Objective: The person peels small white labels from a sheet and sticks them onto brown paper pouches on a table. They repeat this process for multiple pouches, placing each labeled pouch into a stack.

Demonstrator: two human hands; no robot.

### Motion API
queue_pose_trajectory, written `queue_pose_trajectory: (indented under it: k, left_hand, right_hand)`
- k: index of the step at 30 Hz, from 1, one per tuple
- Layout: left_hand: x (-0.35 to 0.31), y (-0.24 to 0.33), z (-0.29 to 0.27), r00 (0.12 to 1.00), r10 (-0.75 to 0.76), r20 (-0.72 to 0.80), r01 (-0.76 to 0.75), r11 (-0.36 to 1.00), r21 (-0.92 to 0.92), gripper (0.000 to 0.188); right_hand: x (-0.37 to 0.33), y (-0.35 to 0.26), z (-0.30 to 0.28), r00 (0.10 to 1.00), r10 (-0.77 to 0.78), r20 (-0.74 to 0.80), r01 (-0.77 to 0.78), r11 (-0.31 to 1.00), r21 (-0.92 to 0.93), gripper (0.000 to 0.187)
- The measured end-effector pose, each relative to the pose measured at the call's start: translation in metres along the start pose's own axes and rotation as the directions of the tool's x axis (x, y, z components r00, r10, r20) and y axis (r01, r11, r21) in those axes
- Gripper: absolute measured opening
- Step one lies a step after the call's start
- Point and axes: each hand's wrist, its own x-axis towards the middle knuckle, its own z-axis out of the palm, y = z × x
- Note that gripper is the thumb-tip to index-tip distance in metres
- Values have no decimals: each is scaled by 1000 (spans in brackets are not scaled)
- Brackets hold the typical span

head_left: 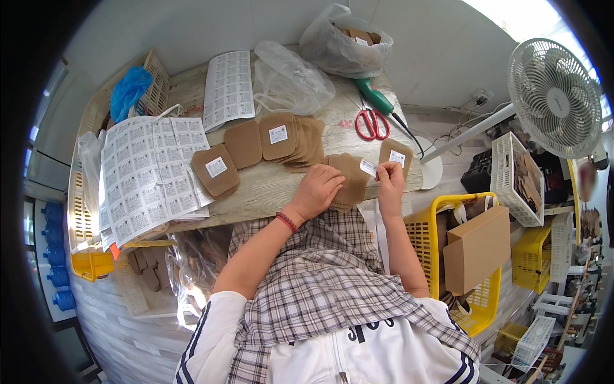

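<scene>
At the table's front edge, my left hand (313, 192) lies with bent fingers over the left side of a small stack of brown rounded-square pads (350, 184), holding it. My right hand (390, 182) pinches a small white printed sticker (369, 168) just above the stack's right side. Beside that hand lies a single brown pad (395, 153) with a label on it. Further left, a fanned pile of pads (281, 136) has a labelled pad on top. Another labelled pad (216, 169) sits at the left of this pile, next to the sticker sheets (150, 173).
Red-handled scissors (372, 125) and a green-handled tool (374, 96) with a cord lie behind. Clear plastic bags (291, 80) and another sticker sheet (229, 86) are at the back. A white fan (555, 99) stands right, above a yellow basket (422, 237) holding a cardboard box (478, 249).
</scene>
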Motion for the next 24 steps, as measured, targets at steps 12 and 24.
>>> queue_pose_trajectory:
  k: [12,24]
  left_hand:
    - [-3,6,2,999,39,14,-40,999,23,19]
    - [-1,7,0,999,30,23,-30,999,14,20]
  right_hand:
    - [5,12,22,986,-50,162,117,890,-440,10]
    - [8,14,24,990,-1,138,73,856,-511,11]
